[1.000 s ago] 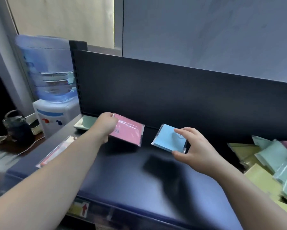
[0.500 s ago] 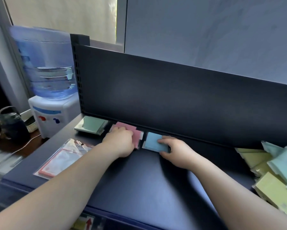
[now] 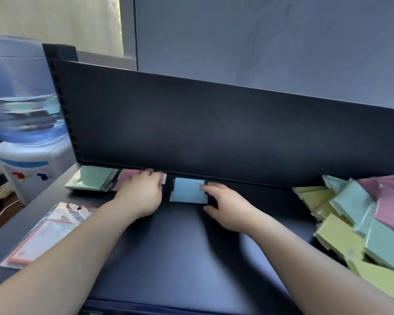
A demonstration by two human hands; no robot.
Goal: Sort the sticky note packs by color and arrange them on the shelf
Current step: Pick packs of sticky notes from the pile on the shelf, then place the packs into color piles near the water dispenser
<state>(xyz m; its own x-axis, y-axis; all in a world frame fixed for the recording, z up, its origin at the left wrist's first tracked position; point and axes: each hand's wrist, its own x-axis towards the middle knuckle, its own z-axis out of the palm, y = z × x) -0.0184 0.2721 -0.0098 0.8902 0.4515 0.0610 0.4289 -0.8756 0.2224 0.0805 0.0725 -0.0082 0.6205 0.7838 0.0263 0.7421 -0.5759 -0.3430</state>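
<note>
Sticky note packs (image 3: 355, 219) lie heaped at the right end of the dark shelf (image 3: 180, 258), with green, yellow and pink overlapping. Three more sit in a row at the rear against the back panel (image 3: 191, 128): green pack (image 3: 93, 180), pink pack (image 3: 127, 178) just beside it, blue pack (image 3: 186, 190) slightly apart. Left hand (image 3: 143, 194) lies flat on the pink pack, fingers straight, gripping nothing. Right hand (image 3: 227, 210) is spread loose, forefinger touching the blue pack's right edge. A clear sleeve (image 3: 45, 233) lies front left. Water dispenser (image 3: 25, 133) stands left of the shelf, grey wall (image 3: 259, 42) behind.
</note>
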